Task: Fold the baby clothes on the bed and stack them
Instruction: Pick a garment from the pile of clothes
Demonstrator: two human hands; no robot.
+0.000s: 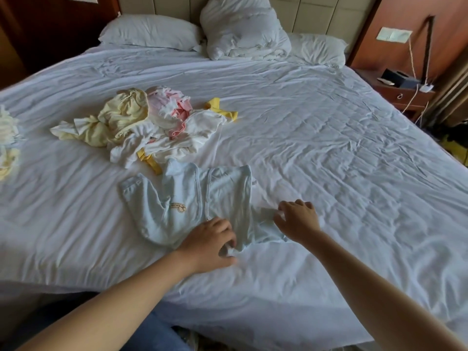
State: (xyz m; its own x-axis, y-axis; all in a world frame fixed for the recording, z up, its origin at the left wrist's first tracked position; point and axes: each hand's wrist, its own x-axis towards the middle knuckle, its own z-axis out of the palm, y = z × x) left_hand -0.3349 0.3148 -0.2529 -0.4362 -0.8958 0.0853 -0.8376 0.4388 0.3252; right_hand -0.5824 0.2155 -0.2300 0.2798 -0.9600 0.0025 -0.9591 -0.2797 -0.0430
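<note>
**Your pale blue baby top [187, 206] lay spread out just beyond your two hands.**

It rested front-up on the bed [329, 148], mostly flat but wrinkled, with a small yellow print on its chest and a seam running down the middle. One sleeve reached out past your left hand [210, 243], which pinched the near hem. Your right hand [297, 221] gripped the bunched cloth of the other side. Farther off, beyond your left hand, the unfolded pile [152, 125] sat in a loose heap of cream, white, pink and yellow pieces, nearly touching the top's far edge. Well out to the left of your left hand, a few more pale clothes [7, 140] lay at the edge of view.
</note>
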